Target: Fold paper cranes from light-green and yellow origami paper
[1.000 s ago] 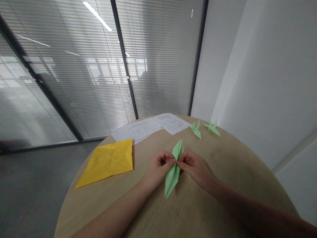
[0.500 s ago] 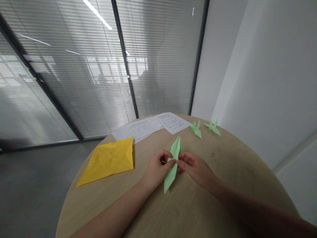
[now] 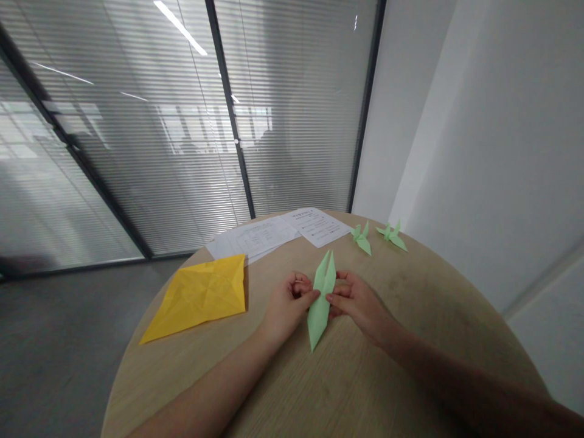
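Observation:
A light green folded paper (image 3: 322, 298), long and diamond-shaped with two narrow points at its far end, is held just over the table between both hands. My left hand (image 3: 288, 302) pinches its left edge, thumb on top and fingers curled beneath. On the right edge, my right hand (image 3: 354, 302) grips the paper with its thumb on top; part of its fingers is hidden behind the sheet. Two green paper cranes, a nearer one (image 3: 362, 238) and one farther right (image 3: 393, 235), stand beyond my right hand.
On the left of the round wooden table (image 3: 365, 389) lies a creased yellow sheet (image 3: 205, 291). Printed white papers (image 3: 314, 226) overlap at the far edge. Behind the table are a glass partition with blinds (image 3: 301, 121) and a white wall (image 3: 502, 140).
The green paper has turned slightly, and its two far points now stand apart. Both thumbs have shifted from meeting at the middle outward to the paper's opposite edges.

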